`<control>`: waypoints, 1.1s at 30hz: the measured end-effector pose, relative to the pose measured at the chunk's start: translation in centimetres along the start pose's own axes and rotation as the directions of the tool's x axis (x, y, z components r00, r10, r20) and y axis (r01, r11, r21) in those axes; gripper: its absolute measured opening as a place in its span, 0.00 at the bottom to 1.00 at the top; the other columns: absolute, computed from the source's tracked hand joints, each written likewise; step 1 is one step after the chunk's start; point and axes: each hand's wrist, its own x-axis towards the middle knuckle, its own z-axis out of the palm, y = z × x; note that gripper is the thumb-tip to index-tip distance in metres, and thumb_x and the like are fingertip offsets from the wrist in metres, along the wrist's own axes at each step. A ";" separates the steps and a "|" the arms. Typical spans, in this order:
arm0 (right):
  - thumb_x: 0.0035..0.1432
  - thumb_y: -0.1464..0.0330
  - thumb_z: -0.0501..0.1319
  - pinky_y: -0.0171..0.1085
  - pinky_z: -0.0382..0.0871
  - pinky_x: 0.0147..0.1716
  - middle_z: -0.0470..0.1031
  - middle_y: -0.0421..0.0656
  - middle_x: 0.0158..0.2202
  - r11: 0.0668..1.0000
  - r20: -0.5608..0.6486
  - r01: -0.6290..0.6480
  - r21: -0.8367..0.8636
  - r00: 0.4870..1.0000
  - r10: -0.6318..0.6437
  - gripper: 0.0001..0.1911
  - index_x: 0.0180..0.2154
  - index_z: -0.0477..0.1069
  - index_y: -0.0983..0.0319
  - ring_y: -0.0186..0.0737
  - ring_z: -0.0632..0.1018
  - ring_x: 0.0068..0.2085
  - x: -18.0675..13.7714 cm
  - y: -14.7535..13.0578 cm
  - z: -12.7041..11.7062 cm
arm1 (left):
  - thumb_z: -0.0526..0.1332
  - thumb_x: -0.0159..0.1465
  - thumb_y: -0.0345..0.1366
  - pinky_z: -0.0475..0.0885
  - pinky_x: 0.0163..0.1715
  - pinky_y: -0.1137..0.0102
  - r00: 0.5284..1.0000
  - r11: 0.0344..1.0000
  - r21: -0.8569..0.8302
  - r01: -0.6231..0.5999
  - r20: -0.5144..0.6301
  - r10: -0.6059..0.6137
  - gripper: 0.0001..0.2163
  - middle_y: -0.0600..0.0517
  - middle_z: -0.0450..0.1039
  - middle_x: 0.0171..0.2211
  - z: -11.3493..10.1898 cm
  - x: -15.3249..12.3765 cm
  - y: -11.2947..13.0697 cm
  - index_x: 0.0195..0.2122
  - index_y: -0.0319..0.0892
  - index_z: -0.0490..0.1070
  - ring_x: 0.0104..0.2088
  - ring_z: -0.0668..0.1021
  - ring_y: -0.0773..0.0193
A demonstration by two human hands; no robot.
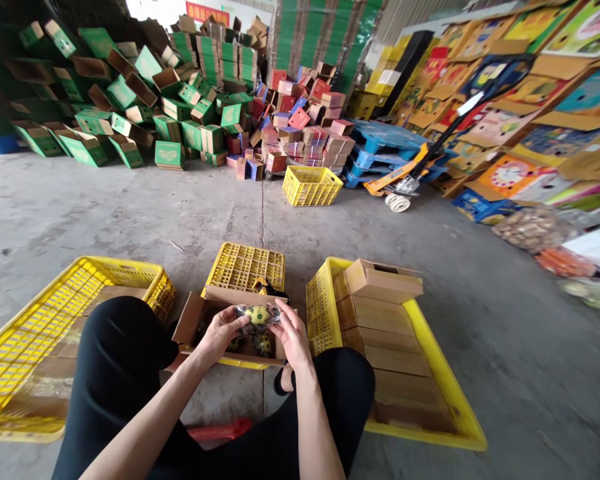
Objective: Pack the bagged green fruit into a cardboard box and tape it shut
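Observation:
Between both hands is a crinkly clear plastic packet [258, 314] with a yellow-green patch and dark marks; what it contains I cannot make out. My left hand [223, 329] pinches its left end, and my right hand [289, 329] grips its right end. Just below them stands an open cardboard box [190, 319] with its flaps spread. Inside the box lie similar dark-and-yellow wrapped packets [261, 344], partly hidden by my hands. The box rests on an upturned yellow crate [245, 263]. A black and yellow object [267, 287] sits right behind the box, its kind unclear.
On my right a yellow crate [460, 413] holds several cardboard boxes [387, 313]. Another yellow crate [155, 280] with boxes is on my left. Farther off are a yellow basket [313, 187], a pallet jack [405, 180], blue pallets [380, 140] and heaped green cartons [170, 153].

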 end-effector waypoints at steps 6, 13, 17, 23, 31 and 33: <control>0.45 0.50 0.79 0.45 0.82 0.43 0.86 0.45 0.43 0.990 -0.102 -0.065 -0.129 0.993 0.052 0.23 0.40 0.84 0.56 0.52 0.84 0.47 0.1 0.6 -0.3 | 0.82 0.49 0.40 0.76 0.41 0.69 0.997 0.996 0.051 -0.071 0.010 0.071 0.25 0.49 0.84 0.40 -0.3 0.1 -0.2 0.47 0.41 0.82 0.37 0.83 0.60; 0.43 0.48 0.79 0.48 0.82 0.43 0.86 0.47 0.41 0.991 -0.123 -0.047 -0.124 0.992 0.032 0.25 0.37 0.85 0.58 0.55 0.85 0.45 0.3 0.8 -0.5 | 0.82 0.48 0.41 0.76 0.43 0.69 1.000 1.000 0.000 -0.026 0.001 0.026 0.26 0.48 0.84 0.43 -0.4 0.1 -0.6 0.48 0.41 0.82 0.40 0.83 0.60; 0.41 0.47 0.80 0.48 0.82 0.42 0.87 0.47 0.39 0.994 -0.144 -0.035 -0.106 0.989 0.019 0.27 0.37 0.85 0.58 0.54 0.86 0.43 0.5 1.0 -0.6 | 0.82 0.49 0.43 0.77 0.44 0.70 1.000 0.998 -0.061 0.002 -0.019 -0.004 0.20 0.49 0.84 0.39 -0.3 -0.1 -0.5 0.39 0.40 0.82 0.37 0.83 0.63; 0.41 0.48 0.80 0.46 0.82 0.42 0.87 0.46 0.39 0.997 -0.137 -0.018 -0.077 0.991 0.007 0.26 0.38 0.85 0.58 0.50 0.86 0.40 0.8 1.6 -0.9 | 0.83 0.46 0.43 0.78 0.42 0.71 0.995 0.992 -0.125 -0.006 -0.098 -0.006 0.21 0.51 0.83 0.37 0.1 -0.2 -0.4 0.36 0.40 0.81 0.36 0.83 0.64; 0.42 0.46 0.79 0.48 0.81 0.46 0.87 0.46 0.40 0.994 -0.145 0.000 -0.111 0.989 -0.016 0.28 0.41 0.86 0.57 0.51 0.86 0.42 0.8 1.4 -0.9 | 0.83 0.50 0.37 0.79 0.49 0.64 0.988 0.982 -0.114 0.151 -0.004 -0.152 0.38 0.45 0.81 0.51 -0.4 -1.1 -0.2 0.62 0.48 0.72 0.48 0.85 0.54; 0.44 0.47 0.78 0.48 0.80 0.47 0.87 0.46 0.41 0.991 -0.127 -0.003 -0.134 0.992 -0.014 0.27 0.42 0.86 0.56 0.52 0.86 0.43 0.7 1.3 -0.8 | 0.82 0.51 0.36 0.79 0.50 0.65 0.988 0.981 -0.116 0.154 0.022 -0.153 0.38 0.44 0.82 0.51 -0.3 -1.1 0.0 0.63 0.48 0.71 0.47 0.85 0.55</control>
